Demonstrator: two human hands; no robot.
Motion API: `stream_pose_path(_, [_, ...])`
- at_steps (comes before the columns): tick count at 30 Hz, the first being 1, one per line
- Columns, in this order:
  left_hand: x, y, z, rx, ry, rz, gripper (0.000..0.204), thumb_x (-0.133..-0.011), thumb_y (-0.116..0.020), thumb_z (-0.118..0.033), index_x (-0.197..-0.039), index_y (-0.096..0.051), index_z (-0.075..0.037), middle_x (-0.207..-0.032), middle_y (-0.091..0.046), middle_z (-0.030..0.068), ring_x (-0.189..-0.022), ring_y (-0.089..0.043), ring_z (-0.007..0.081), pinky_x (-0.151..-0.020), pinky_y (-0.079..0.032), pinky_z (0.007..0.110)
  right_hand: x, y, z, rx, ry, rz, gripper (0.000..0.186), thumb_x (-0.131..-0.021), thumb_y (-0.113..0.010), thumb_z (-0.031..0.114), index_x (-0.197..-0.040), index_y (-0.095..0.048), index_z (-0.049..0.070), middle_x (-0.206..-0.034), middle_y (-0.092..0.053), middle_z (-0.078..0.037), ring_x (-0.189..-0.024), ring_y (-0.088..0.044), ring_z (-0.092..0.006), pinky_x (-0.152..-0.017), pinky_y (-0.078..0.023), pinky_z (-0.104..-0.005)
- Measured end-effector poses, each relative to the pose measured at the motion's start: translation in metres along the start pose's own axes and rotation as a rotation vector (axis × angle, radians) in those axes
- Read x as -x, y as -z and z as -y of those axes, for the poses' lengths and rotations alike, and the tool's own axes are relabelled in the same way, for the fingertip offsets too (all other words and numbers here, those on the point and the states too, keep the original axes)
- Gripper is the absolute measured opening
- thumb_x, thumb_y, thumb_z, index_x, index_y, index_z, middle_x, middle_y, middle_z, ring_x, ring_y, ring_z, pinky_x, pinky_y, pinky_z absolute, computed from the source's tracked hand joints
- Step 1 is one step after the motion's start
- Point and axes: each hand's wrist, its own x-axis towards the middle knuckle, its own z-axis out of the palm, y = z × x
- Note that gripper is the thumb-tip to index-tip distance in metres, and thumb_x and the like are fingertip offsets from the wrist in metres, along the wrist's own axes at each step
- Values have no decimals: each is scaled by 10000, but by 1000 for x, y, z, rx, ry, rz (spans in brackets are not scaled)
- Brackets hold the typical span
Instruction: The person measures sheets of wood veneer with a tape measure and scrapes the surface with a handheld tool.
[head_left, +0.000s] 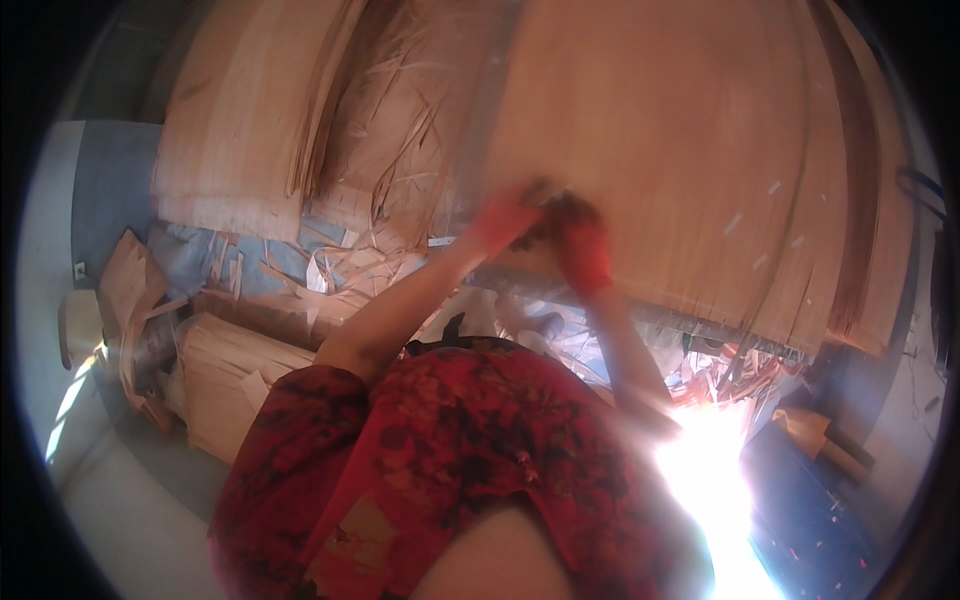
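Both my hands wear red gloves with dark finger parts and meet over the near left part of a large stack of wood veneer sheets (pixel 660 130). My left hand (pixel 512 220) reaches in from the left, its fingers bent toward the other hand. Curled and closed, my right hand (pixel 582 235) is right beside it, fingers pointing down and inward. A small pale glint shows between them, but blur hides what they hold. The broad top sheet lies flat beneath and beyond both hands.
Left of the stack lies a strip of torn veneer (pixel 390 130), then another veneer pile (pixel 240 110). Loose scraps (pixel 350 265) litter the floor in front. A rolled veneer bundle (pixel 235 375) lies at left. Glaring sunlight falls beside a blue surface (pixel 810 510) at lower right.
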Motion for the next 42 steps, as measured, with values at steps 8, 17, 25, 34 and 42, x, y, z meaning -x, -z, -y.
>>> stream_pose_path(8, [4,24,9,-178,84,17,223,-900,-662,-180,-1080,-644,-49,-743,-705,109,-538,-660,189,-435,-487,310,-2,15,10,24,-26,91,505,-904,-557,178,-1398,-535,279,-1554,-381,-96,-1390,-388,-335,-1012,-426,-477])
stream_pose_path(17, [21,81,-51,-560,61,-26,130,-867,-656,-147,-913,-685,-29,-681,-668,96,-506,-627,166,-424,-463,318,-1,27,5,-30,-9,94,528,-874,-611,160,-1396,-536,194,-1507,-439,-112,-1363,-407,-351,-1045,-417,-470])
stream_pose_path(25, [0,50,-48,-322,24,64,180,-873,-690,-207,-981,-703,-64,-694,-679,69,-484,-595,134,-421,-430,281,60,54,-25,-388,-455,-198,919,-725,-807,271,-1492,-364,28,-1470,-460,-158,-1328,-398,-385,-1123,-356,-462])
stream_pose_path(34, [-79,-61,8,-314,50,253,218,-879,-679,-211,-978,-690,-16,-742,-716,127,-505,-641,203,-419,-464,310,53,43,-31,-303,-415,-3,976,-717,-823,271,-1528,-320,70,-1521,-412,-124,-1377,-383,-363,-1065,-380,-487])
stream_pose_path(42, [-51,-67,-12,-186,163,251,203,-896,-646,-193,-912,-681,6,-700,-705,147,-540,-680,230,-455,-515,331,47,33,-45,46,-157,124,778,-772,-753,338,-1467,-428,205,-1543,-394,-55,-1395,-393,-297,-945,-424,-525])
